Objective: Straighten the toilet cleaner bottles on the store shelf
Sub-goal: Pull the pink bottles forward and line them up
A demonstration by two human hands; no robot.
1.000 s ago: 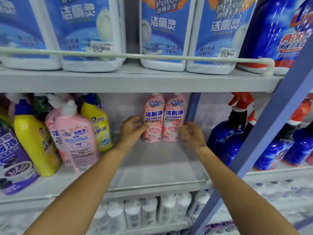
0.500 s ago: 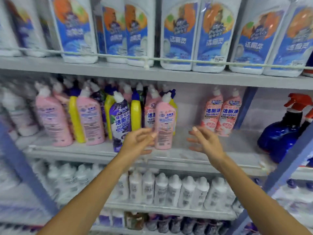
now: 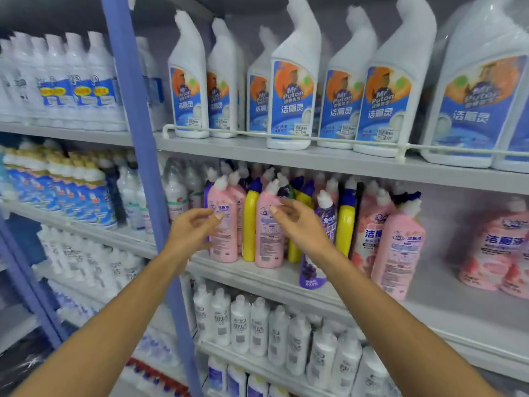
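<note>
Pink, yellow and purple toilet cleaner bottles crowd the middle shelf [image 3: 286, 279]. Two pink bottles stand at its front left with their back labels outward: one [image 3: 224, 239] and another [image 3: 267, 239], with a yellow bottle [image 3: 250, 224] between them. My left hand [image 3: 191, 227] hovers in front of the left pink bottle, fingers loosely curled, holding nothing. My right hand [image 3: 297, 222] is raised before the second pink bottle with fingers relaxed, also holding nothing. A purple bottle [image 3: 317, 253] stands behind my right wrist. Whether either hand touches a bottle is unclear.
A blue upright post [image 3: 137, 144] runs down just left of my left hand. Large white bottles [image 3: 292, 90] stand on the shelf above behind a white rail [image 3: 286, 136]. White bottles [image 3: 257, 325] fill the shelf below. More pink bottles [image 3: 398, 247] stand to the right.
The view has swung left along the shelf. Both hands left the two pink bottles at the back right and now hover in front of the pink bottles at the shelf's left end.
</note>
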